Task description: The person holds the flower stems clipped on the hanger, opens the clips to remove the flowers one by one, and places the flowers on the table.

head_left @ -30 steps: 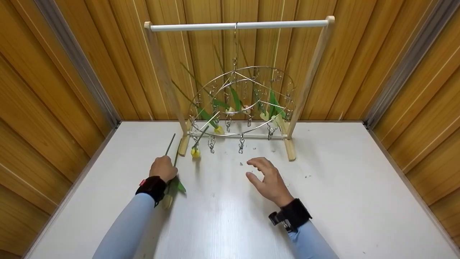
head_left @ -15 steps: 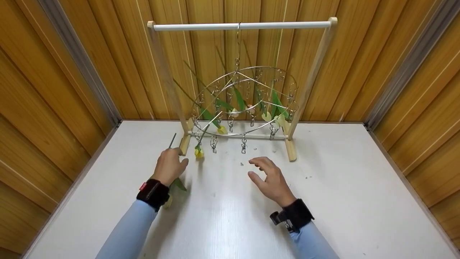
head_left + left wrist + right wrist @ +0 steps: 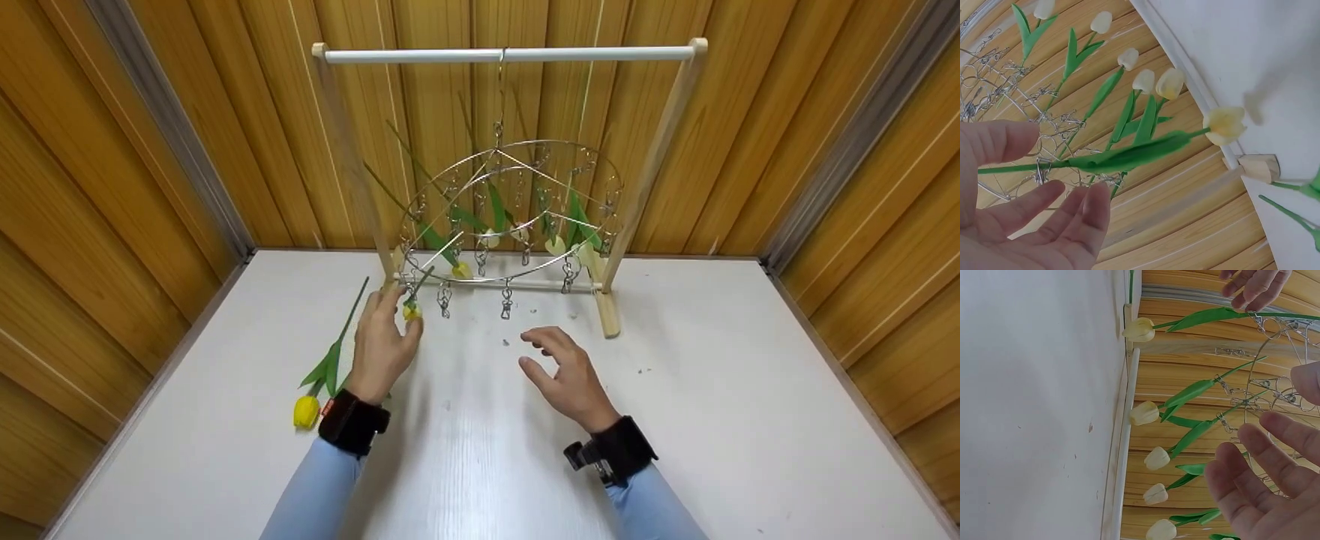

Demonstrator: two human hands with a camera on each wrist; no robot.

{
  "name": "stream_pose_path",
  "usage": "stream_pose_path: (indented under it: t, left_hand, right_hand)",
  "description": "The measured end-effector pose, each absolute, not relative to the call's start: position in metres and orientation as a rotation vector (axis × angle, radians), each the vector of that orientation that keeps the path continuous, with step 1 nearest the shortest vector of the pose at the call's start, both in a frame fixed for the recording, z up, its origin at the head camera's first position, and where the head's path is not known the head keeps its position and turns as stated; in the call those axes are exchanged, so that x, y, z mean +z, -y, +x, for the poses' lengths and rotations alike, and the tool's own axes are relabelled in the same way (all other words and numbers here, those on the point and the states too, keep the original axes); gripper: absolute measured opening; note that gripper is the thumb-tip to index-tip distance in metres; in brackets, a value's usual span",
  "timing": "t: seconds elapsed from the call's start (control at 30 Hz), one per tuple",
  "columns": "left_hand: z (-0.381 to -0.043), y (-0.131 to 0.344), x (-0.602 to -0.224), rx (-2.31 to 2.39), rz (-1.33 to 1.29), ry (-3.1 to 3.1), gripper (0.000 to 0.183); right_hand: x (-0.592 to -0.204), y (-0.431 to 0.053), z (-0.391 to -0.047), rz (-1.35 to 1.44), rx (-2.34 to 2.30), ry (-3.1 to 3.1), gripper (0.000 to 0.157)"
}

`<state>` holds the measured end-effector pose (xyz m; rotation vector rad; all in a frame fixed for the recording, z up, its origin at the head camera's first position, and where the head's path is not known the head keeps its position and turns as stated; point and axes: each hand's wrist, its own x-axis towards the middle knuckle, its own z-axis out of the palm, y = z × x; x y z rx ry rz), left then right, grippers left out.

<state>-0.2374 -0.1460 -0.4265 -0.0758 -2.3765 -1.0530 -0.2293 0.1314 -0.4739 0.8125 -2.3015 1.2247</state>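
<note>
My left hand (image 3: 381,345) is raised at the front left of a round wire clip hanger (image 3: 498,135), beside a hanging yellow tulip (image 3: 412,310). In the left wrist view, thumb and fingers spread around the tulip's green stem (image 3: 1016,168), near the metal clip (image 3: 1042,170) on it, without closing. My right hand (image 3: 566,379) hovers over the table, fingers loosely bent and holding nothing. Several more tulips (image 3: 1156,458) hang head down from the hanger's clips. On the table left of my left wrist lies another yellow tulip (image 3: 306,412); my left arm mostly hides a second one.
The hanger hooks over the white bar (image 3: 600,53) of a wooden rack, whose right foot (image 3: 608,322) stands on the white table (image 3: 720,420). Wood-grain panels (image 3: 187,112) close in the back and sides. Small bits (image 3: 643,370) lie scattered on the tabletop.
My left hand has left the tulips lying on the table and moved up and right to the hanging tulip. The yellow tulip on the table is now uncovered. My right hand has hardly moved.
</note>
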Motion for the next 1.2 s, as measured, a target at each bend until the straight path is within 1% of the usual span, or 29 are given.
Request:
stream_pose_path:
  t: [0.13,0.5,1.2]
  left_hand:
    - [-0.240,0.139,-0.432,-1.093,-0.051,2.326,0.053]
    - [-0.243,0.128,-0.442,-1.178,-0.008,2.298,0.051]
    - [-0.228,0.113,-0.444,-1.157,-0.105,2.239,0.029]
  right_hand:
    - [-0.473,-0.131,-0.229,0.820,1.222,2.287,0.030]
    - [-0.471,-0.130,-0.227,0.841,1.196,2.241,0.030]
    - [-0.460,-0.130,-0.223,0.863,1.227,2.218,0.031]
